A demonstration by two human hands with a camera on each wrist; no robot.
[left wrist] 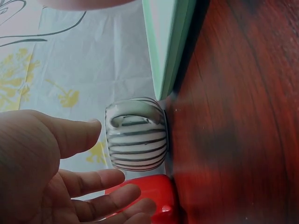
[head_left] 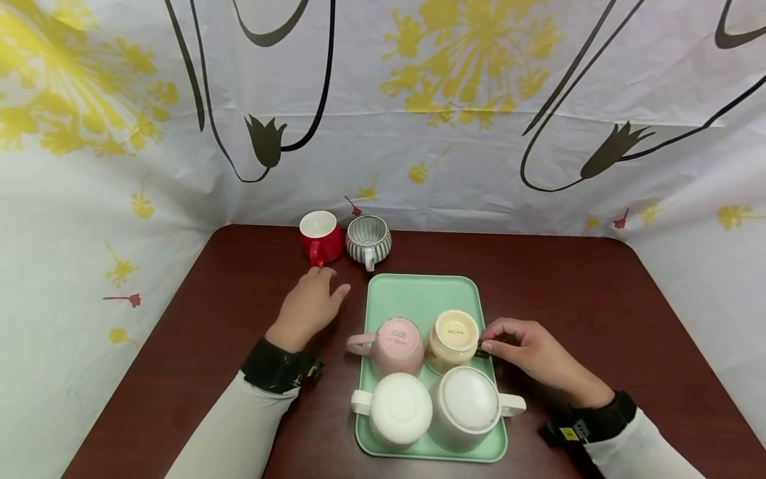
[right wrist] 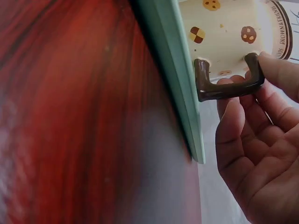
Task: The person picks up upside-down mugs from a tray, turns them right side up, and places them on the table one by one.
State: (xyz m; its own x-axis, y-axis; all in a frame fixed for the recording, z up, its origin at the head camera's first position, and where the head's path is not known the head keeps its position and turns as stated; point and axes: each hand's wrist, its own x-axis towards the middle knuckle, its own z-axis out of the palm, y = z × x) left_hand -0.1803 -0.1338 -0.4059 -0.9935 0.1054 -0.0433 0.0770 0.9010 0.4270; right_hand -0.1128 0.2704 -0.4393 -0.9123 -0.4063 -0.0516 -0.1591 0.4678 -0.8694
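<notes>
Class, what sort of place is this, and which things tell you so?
Probably a makeshift recording booth: patterned cloth hangs behind and on both sides of a reddish-brown table, and black devices are strapped to both wrists.

A makeshift booth, shown by flower-printed cloth hung round a dark tabletop.

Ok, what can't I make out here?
The red mug: left wrist view, partly covered by the left hand and cut off by the bottom edge.
Insides of the pink mug and cream mug: head view, hidden, both upside down.
The pink mug's base print: head view, too small to read.
The cream mug's handle: head view, partly behind the right hand.
</notes>
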